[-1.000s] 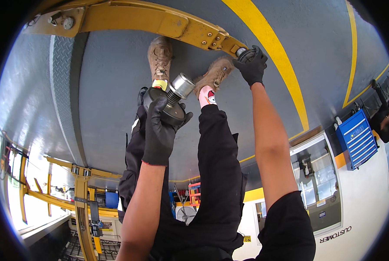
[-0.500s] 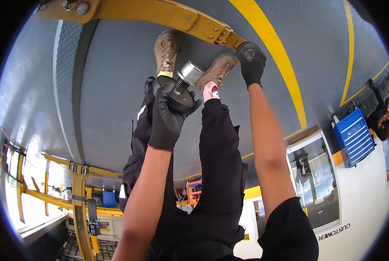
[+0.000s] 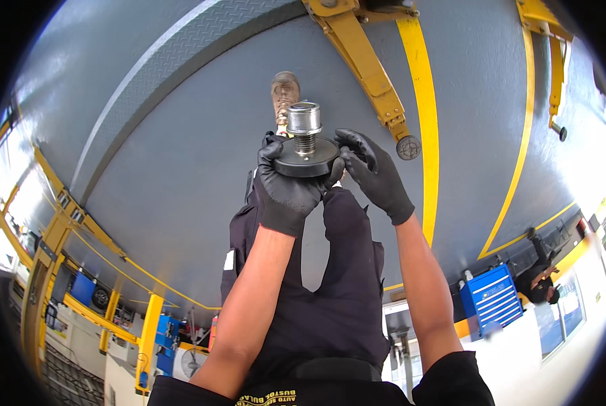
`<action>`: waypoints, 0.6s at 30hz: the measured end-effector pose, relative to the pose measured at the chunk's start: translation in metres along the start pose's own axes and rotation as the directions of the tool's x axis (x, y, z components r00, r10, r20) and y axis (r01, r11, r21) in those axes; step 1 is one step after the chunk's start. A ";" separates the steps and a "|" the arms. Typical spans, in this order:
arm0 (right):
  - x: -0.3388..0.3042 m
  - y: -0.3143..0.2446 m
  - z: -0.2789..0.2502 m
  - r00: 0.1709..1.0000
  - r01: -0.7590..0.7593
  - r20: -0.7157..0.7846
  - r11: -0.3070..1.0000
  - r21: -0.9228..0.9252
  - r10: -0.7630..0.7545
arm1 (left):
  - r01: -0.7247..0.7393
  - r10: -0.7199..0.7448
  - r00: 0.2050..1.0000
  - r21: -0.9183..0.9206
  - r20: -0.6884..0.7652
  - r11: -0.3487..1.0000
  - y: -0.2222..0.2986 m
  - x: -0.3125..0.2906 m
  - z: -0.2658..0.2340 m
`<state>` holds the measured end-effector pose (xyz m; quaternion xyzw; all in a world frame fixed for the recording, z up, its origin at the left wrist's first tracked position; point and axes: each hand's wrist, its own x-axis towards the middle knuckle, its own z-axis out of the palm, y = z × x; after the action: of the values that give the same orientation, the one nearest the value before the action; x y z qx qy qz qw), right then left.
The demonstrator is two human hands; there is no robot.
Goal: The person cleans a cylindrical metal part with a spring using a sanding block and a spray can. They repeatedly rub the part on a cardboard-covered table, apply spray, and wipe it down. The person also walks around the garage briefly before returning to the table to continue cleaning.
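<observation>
My left hand (image 3: 286, 193), in a black glove, is closed around a lift pad (image 3: 289, 161). It is a round black disc with a threaded stem and a silver metal cylinder standing upright on top. My gloved right hand (image 3: 383, 177) is at the disc's right edge, its fingers loosely bent and apart, with nothing visible in them. Whether its fingertips touch the disc I cannot tell. Ahead and to the right, a yellow lift arm (image 3: 365, 71) ends in a round dark pad (image 3: 408, 147), apart from both hands.
A ridged metal ramp (image 3: 150, 78) curves across the grey floor at the left. Yellow lift posts (image 3: 42, 271) stand at the lower left. Another lift arm (image 3: 555, 81) reaches in at the far right. A blue tool cabinet (image 3: 492, 301) and another person (image 3: 540, 281) are at the right.
My right hand has left the pad at the end of the lift arm and come back beside the disc. The lift pad in my left hand has turned more upright. My view has shifted.
</observation>
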<state>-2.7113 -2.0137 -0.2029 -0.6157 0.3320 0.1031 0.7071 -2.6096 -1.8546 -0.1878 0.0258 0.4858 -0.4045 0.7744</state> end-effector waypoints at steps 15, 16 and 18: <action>0.146 -0.172 0.099 0.977 0.201 0.101 0.638 -0.743 -0.190 | -0.371 0.408 0.912 0.354 -0.033 0.858 0.264 -0.093 0.076; 0.150 -0.175 0.094 0.981 0.171 0.068 0.643 -0.746 -0.182 | -0.380 0.413 0.909 0.293 -0.057 0.877 0.280 -0.099 0.081; 0.164 -0.181 0.087 0.988 0.100 -0.001 0.658 -0.747 -0.152 | -0.399 0.421 0.904 0.204 -0.074 0.894 0.305 -0.109 0.107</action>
<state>-2.4561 -2.0148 -0.1537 -0.8749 0.2397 0.1608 0.3889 -2.3543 -1.6309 -0.1544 0.2229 0.4743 -0.2729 0.8068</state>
